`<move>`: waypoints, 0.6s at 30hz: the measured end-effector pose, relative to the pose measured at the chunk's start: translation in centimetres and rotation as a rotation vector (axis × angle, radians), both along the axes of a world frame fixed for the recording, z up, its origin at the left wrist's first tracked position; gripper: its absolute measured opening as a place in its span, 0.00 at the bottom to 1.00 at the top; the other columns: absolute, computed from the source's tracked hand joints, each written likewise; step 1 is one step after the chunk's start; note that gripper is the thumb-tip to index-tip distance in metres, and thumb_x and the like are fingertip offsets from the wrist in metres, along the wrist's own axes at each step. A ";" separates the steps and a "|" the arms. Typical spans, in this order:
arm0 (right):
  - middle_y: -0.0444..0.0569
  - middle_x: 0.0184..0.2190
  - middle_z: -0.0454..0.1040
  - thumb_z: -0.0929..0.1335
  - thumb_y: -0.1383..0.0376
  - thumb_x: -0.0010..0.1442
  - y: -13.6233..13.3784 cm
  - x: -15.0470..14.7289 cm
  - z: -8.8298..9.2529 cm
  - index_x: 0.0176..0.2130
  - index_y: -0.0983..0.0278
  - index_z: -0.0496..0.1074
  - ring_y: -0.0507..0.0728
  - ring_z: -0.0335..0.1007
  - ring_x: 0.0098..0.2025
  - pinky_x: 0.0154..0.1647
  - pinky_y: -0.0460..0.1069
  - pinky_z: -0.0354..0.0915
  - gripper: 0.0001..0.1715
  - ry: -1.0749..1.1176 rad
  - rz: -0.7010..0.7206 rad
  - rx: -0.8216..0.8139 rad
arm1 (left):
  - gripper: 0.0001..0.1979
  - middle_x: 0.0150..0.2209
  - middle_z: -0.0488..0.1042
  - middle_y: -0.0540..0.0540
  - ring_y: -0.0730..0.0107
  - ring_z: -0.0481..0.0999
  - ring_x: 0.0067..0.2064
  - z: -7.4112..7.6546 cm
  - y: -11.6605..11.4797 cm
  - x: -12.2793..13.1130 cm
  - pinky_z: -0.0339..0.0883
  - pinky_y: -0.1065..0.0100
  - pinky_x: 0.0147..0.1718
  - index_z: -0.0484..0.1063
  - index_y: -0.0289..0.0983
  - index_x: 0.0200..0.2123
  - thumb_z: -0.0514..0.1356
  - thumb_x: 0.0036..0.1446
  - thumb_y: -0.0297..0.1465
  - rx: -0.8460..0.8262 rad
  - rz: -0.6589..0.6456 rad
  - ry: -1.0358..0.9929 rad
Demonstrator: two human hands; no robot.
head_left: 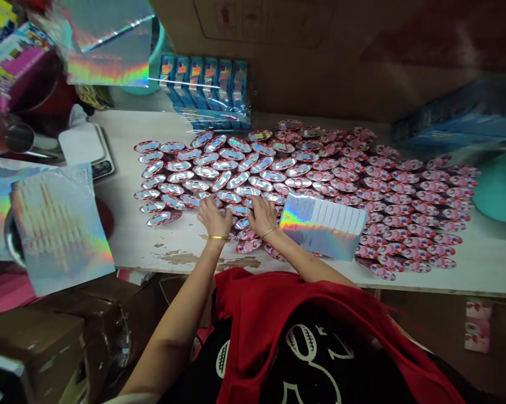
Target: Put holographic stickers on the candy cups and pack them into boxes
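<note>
Red-edged packs (238, 179) stand in crowded rows on the white table (126, 224), silver on top around your hands and pink farther right. Your left hand (214, 217) and right hand (261, 216) are on the packs, fingers bent and a little apart; I cannot tell if either grips one. Behind, a blue tray (213, 115) holds small boxes (204, 81) side by side. Shiny sheets (109, 42) hide part of a green tub (162, 38).

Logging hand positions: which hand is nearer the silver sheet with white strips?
Right: the right hand is just left of the silver sheet, the left hand farther left.
</note>
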State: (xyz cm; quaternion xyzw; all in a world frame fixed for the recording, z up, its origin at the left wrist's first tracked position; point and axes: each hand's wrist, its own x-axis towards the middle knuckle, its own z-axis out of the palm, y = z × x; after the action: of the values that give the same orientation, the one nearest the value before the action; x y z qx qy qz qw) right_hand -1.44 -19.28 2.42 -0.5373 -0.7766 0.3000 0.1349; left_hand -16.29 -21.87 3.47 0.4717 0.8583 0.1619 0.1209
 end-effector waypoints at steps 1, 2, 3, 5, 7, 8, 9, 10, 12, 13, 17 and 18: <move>0.55 0.49 0.71 0.61 0.70 0.60 0.2 0.8 0.4 0.54 0.65 0.64 0.62 0.62 0.49 0.50 0.55 0.55 0.22 0.031 -0.002 0.023 | 0.23 0.51 0.68 0.36 0.48 0.65 0.55 0.2 0.5 0.6 0.57 0.52 0.51 0.64 0.35 0.53 0.60 0.54 0.34 0.037 -0.032 -0.015; 0.55 0.50 0.70 0.60 0.69 0.61 0.4 1.9 0.9 0.55 0.64 0.64 0.61 0.62 0.51 0.51 0.54 0.55 0.22 0.052 -0.019 0.051 | 0.21 0.51 0.69 0.36 0.50 0.65 0.55 0.4 1.2 1.5 0.57 0.53 0.52 0.65 0.35 0.53 0.59 0.56 0.34 0.077 -0.102 -0.050; 0.55 0.50 0.70 0.59 0.67 0.63 0.7 3.3 1.3 0.55 0.63 0.64 0.61 0.61 0.52 0.52 0.54 0.56 0.21 0.060 -0.059 0.082 | 0.19 0.51 0.70 0.37 0.52 0.66 0.55 0.4 2.0 2.8 0.56 0.55 0.53 0.65 0.36 0.52 0.56 0.59 0.34 0.116 -0.208 -0.100; 0.56 0.50 0.69 0.57 0.63 0.66 1.6 6.8 2.0 0.53 0.62 0.66 0.62 0.60 0.54 0.53 0.55 0.56 0.19 0.045 -0.198 0.149 | 0.17 0.52 0.71 0.38 0.55 0.67 0.55 0.3 4.0 6.3 0.56 0.57 0.53 0.66 0.37 0.53 0.53 0.62 0.36 0.159 -0.485 -0.192; 0.58 0.50 0.68 0.56 0.59 0.67 2.4 10.9 2.3 0.53 0.61 0.67 0.63 0.60 0.55 0.55 0.57 0.55 0.20 0.004 -0.364 0.209 | 0.20 0.53 0.71 0.39 0.54 0.66 0.56 -0.1 5.9 10.2 0.55 0.55 0.54 0.65 0.39 0.56 0.55 0.62 0.37 0.137 -0.741 -0.208; 0.58 0.51 0.67 0.57 0.58 0.67 2.8 12.9 2.3 0.53 0.61 0.67 0.64 0.59 0.56 0.55 0.58 0.55 0.21 -0.019 -0.430 0.229 | 0.21 0.53 0.72 0.38 0.53 0.66 0.56 -0.4 6.6 12.0 0.54 0.54 0.53 0.65 0.39 0.57 0.56 0.61 0.37 0.102 -0.839 -0.187; 0.59 0.51 0.67 0.57 0.57 0.67 3.1 14.7 2.2 0.53 0.62 0.67 0.65 0.59 0.56 0.55 0.59 0.54 0.21 -0.043 -0.466 0.236 | 0.20 0.51 0.73 0.38 0.52 0.67 0.55 -0.7 7.3 13.5 0.54 0.53 0.53 0.66 0.39 0.55 0.57 0.61 0.36 0.057 -0.914 -0.160; 0.59 0.52 0.67 0.58 0.55 0.66 3.3 16.2 1.9 0.53 0.62 0.67 0.65 0.58 0.56 0.55 0.59 0.53 0.22 -0.066 -0.471 0.230 | 0.17 0.48 0.74 0.38 0.52 0.68 0.53 -1.0 7.7 14.5 0.54 0.52 0.52 0.69 0.39 0.52 0.57 0.60 0.35 0.013 -0.965 -0.138; 0.58 0.51 0.69 0.59 0.54 0.66 3.3 18.3 1.3 0.53 0.61 0.68 0.65 0.58 0.56 0.56 0.59 0.51 0.22 -0.100 -0.390 0.184 | 0.09 0.41 0.76 0.40 0.54 0.71 0.47 -1.4 8.0 15.4 0.55 0.53 0.49 0.73 0.39 0.42 0.57 0.60 0.32 -0.043 -1.011 -0.134; 0.57 0.49 0.71 0.59 0.54 0.66 3.3 18.7 1.0 0.52 0.61 0.69 0.64 0.59 0.54 0.56 0.59 0.50 0.21 -0.107 -0.323 0.150 | 0.07 0.38 0.76 0.42 0.56 0.71 0.45 -1.5 8.0 15.2 0.55 0.53 0.48 0.73 0.39 0.38 0.56 0.61 0.32 -0.046 -1.016 -0.149; 0.52 0.38 0.76 0.58 0.56 0.68 3.4 17.8 0.6 0.39 0.61 0.73 0.61 0.64 0.45 0.51 0.56 0.49 0.19 -0.094 -0.112 0.018 | 0.09 0.39 0.75 0.43 0.57 0.70 0.46 -0.6 7.7 13.3 0.54 0.53 0.49 0.74 0.42 0.42 0.55 0.62 0.33 0.035 -1.017 -0.127; 0.52 0.37 0.76 0.58 0.57 0.68 3.6 17.3 0.7 0.36 0.61 0.73 0.60 0.64 0.43 0.49 0.55 0.49 0.19 -0.088 -0.092 -0.004 | 0.11 0.41 0.75 0.42 0.57 0.70 0.47 -0.3 7.6 12.9 0.54 0.53 0.49 0.73 0.43 0.45 0.55 0.62 0.33 0.055 -1.023 -0.094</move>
State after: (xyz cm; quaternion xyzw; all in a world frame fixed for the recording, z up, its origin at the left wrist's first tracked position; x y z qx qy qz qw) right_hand 15.85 -15.70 3.13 -0.5853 -0.7557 0.2711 0.1132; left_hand -3.36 -14.28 3.21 0.8266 0.5067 0.1255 0.2104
